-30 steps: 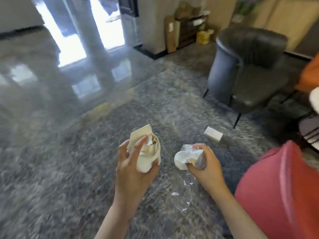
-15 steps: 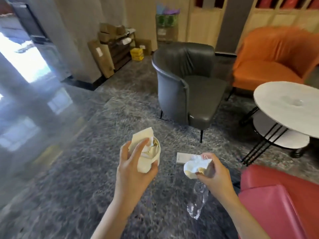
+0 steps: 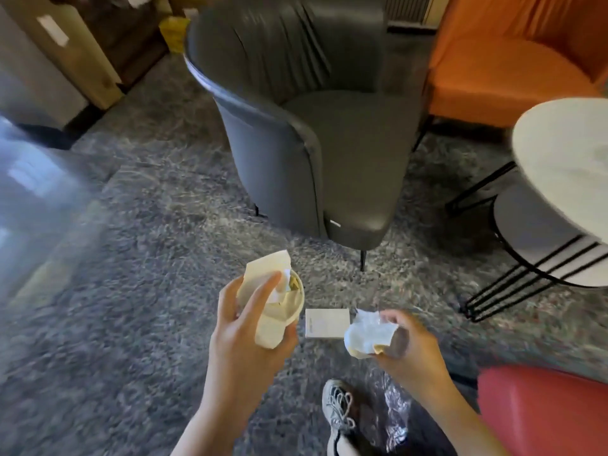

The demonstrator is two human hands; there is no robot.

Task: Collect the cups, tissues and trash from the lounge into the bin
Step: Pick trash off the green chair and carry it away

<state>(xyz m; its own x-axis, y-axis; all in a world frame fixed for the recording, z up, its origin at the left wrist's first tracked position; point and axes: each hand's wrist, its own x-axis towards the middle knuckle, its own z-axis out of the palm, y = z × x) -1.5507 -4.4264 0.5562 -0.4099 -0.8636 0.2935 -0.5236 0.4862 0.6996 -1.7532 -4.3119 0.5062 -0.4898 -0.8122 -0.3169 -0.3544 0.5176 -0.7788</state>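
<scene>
The left hand [image 3: 250,337] is raised at centre frame. Its fingers are curled round a paper cup [image 3: 286,311] with the thumb against the near side, and one finger lies straight across the folded paper [image 3: 263,269] stuffed into the cup's mouth. The right hand [image 3: 411,347] sits level with it and a little apart. Its fingers are bent inward, pinching a crumpled tissue [image 3: 367,334] together with a clear plastic film [image 3: 394,413] that hangs below the wrist.

Under everything lies a mottled grey carpet [image 3: 131,274]. A grey armchair [image 3: 329,133] stands straight ahead, with an orange armchair [image 3: 510,60] just beside it on the right. A round white table [image 3: 566,153] on black wire legs is at the right edge. A red seat [image 3: 543,413] fills the lower right corner, close to the right forearm. A sneaker [image 3: 339,409] shows beneath the hands, beside the film. A small white box [image 3: 327,323] lies on the carpet, seen between the two hands and just left of the tissue
</scene>
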